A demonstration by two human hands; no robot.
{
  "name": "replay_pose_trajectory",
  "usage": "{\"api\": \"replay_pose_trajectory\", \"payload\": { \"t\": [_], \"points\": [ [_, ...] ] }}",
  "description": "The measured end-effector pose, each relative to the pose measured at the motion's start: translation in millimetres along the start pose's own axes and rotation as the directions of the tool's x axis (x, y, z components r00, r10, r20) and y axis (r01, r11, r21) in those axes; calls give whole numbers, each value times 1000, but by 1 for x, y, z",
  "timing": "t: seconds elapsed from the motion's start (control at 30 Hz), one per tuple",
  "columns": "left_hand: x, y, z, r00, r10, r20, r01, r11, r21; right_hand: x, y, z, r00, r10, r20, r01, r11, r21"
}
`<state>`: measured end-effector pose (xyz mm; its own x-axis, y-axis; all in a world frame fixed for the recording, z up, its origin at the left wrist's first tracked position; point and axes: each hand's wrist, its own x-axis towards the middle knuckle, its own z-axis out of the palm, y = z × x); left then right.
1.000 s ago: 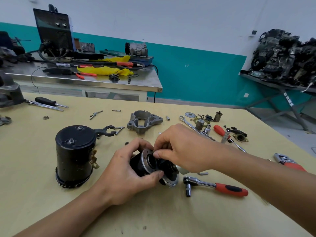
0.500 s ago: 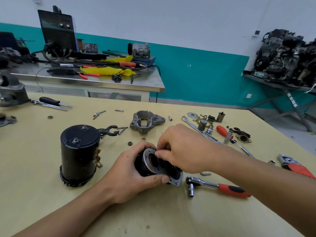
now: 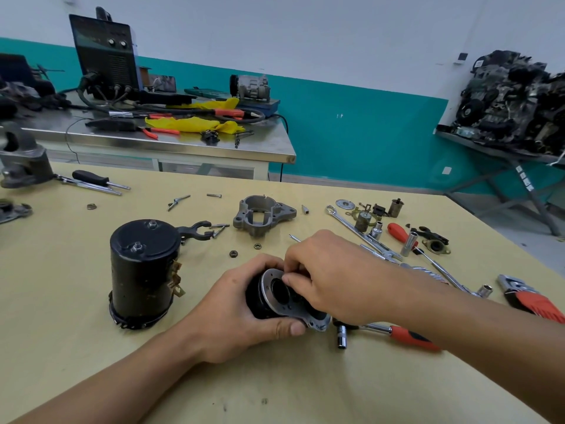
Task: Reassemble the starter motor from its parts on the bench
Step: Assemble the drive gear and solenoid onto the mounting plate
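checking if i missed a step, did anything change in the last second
Nothing visibly changed. The left hand still grips the black housing, and the right hand still pinches the upper rim of its metal plate. The black cylinder, the ratchet and the loose parts lie where they were. Only the view shifted slightly.

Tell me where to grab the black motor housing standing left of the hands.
Wrap a hand round the black motor housing at mid-height, coming from its left or front: it stands upright, brass tabs jut from its right side and studs from its top.
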<state>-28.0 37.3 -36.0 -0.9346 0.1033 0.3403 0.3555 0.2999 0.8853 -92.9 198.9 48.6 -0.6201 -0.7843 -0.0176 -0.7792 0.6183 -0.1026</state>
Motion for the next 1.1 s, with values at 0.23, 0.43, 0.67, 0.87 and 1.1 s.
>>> {"api": "replay_pose_trajectory", "payload": {
  "t": [0.23, 0.43, 0.67, 0.87, 1.1],
  "points": [
    [0, 1, -5, 998, -52, 20, 52, 999, -15, 0, 4, -3, 999, -28, 20, 28, 1000, 5],
    [-2, 3, -2, 999, -52, -11, 52, 999, 1, -1, 6, -3, 1000, -18, 15, 17, 998, 68],
    [-3, 4, 2, 998, -43, -43, 43, 999, 13, -1, 3, -2, 999, -5, 32, 3, 998, 67],
    [-2, 3, 1, 998, -36, -46, 37, 999, 17, -2, -3, -2, 997, -13, 74, 15, 999, -31],
    [-2, 3, -2, 1000, -19, 1, 19, 1000, -14, -4, -6, 0, 996, -31, 84, 35, 998, -52]
  ]
}}
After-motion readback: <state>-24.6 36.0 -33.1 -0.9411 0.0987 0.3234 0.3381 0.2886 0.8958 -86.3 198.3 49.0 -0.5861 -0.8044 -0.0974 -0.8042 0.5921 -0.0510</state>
